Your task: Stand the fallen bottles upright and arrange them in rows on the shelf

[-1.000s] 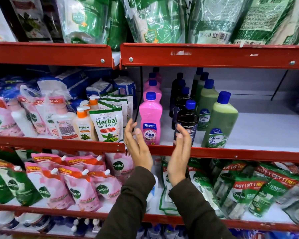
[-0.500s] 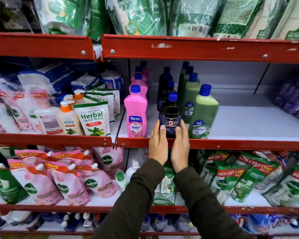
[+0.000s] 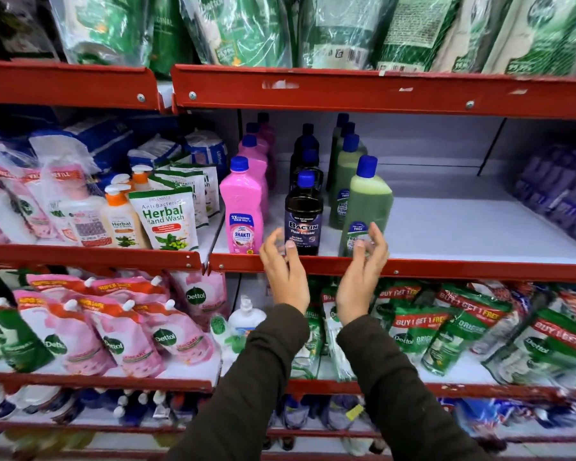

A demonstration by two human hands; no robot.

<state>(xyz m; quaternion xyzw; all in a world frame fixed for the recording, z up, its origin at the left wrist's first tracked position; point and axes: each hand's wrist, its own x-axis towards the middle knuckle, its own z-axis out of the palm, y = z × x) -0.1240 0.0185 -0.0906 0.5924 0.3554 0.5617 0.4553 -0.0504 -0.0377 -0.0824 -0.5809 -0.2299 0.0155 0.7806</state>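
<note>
My left hand: fingers spread, empty, near black bottle, keeping row straight
My right hand: fingers spread, empty, before green bottle

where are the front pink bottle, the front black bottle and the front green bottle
front pink bottle (image 3: pixel 243 207), head view, on its body above the label
front black bottle (image 3: pixel 304 212), head view, on its upper body
front green bottle (image 3: pixel 368 201), head view, on its upper body

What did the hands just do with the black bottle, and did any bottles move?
Half a second ago both hands pressed against the black bottle at the shelf's front. Now the left hand and right hand have let go and spread apart, open and empty; the right one sits in front of the green bottle. The pink bottle and all three rows stayed upright in place.
</note>
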